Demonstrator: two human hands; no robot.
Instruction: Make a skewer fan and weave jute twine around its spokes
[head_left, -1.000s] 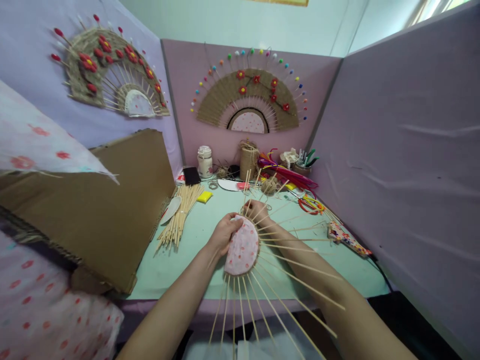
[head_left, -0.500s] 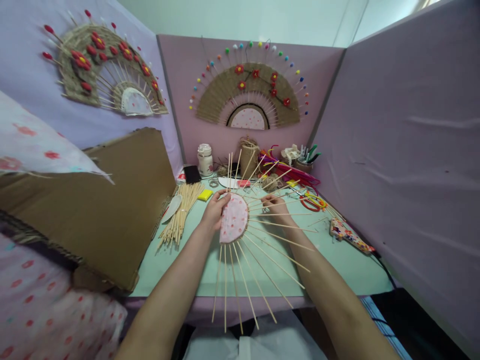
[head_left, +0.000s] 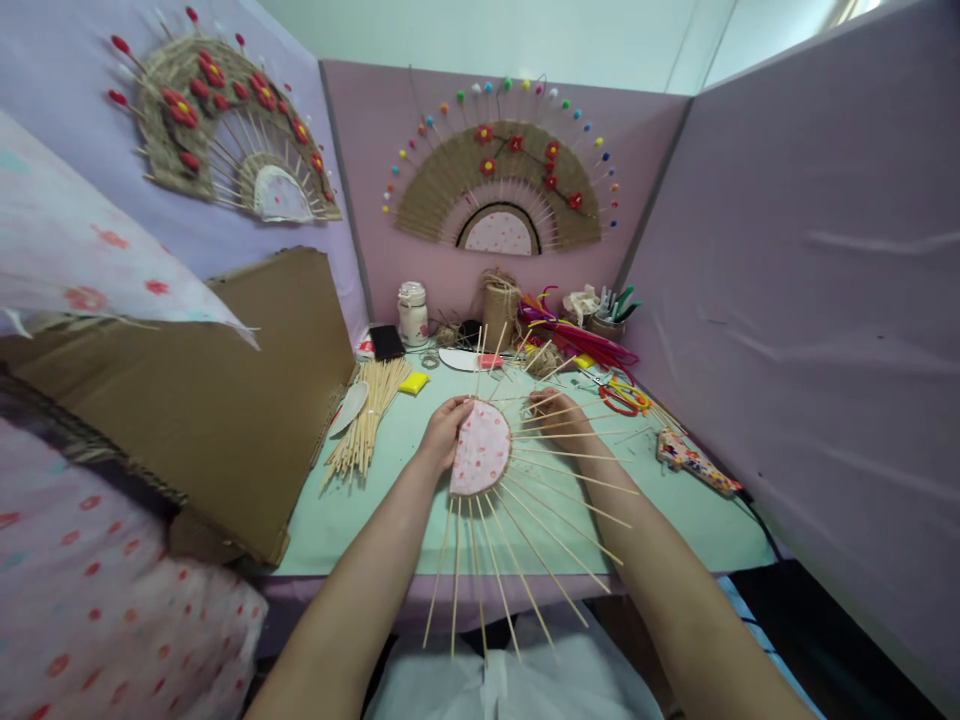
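A fan frame (head_left: 481,450) is held over the table: a half-disc covered in pink-dotted fabric, with thin wooden sticks spreading from its curved edge. My left hand (head_left: 445,432) grips its straight edge near the top, thumb on the fabric. Among the sticks to the right, my right hand (head_left: 553,410) has its fingers pinched together, apart from the half-disc. What lies in that pinch is too small to tell. Several sticks pass across my right hand and forearm.
A bundle of wooden sticks (head_left: 367,420) and a yellow block (head_left: 413,383) lie left. Red-handled scissors (head_left: 621,398) and a flower-patterned glue gun (head_left: 694,462) lie right. At the back stand a white jar (head_left: 412,315) and twine roll (head_left: 500,308). Cardboard (head_left: 255,400) borders the left side.
The fan frame and my left hand have shifted slightly right and down in view. The frame has turned a little. My right hand stays pinched at nearly the same spot.
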